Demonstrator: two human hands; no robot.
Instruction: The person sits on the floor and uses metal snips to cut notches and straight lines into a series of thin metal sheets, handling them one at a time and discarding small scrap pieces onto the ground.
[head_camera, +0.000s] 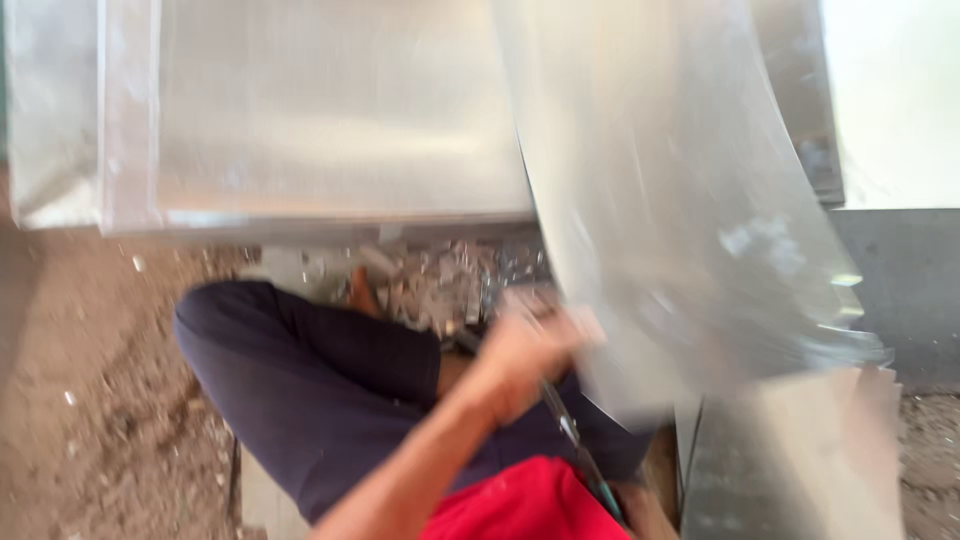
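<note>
Blurrily, left hand (525, 350) grips curved metal sheet (690, 230) edge, sheet rising just right.

Curved sheet (680, 200): thin metal, silvery, smooth, satin sheen with bright glints near its lower edge. Flat sheet (320, 110) behind it: same silvery metal, smooth, soft dull reflection, with a folded rim along its bottom. Lower right panel (790, 460): metal too, greyer and more matt. Scraps (450, 280) on the ground: small shiny metal offcuts, jagged looking. Ground (90, 400): bare earth, rough, gritty, matt brown. Trousers (320, 380): dark navy cloth, matt, soft folds. Red garment (520, 505): cloth, matt. Snips (575, 440) by the hand (525, 355): metal blades, dull grey, handle end greenish, probably plastic; blur hides detail.
</note>
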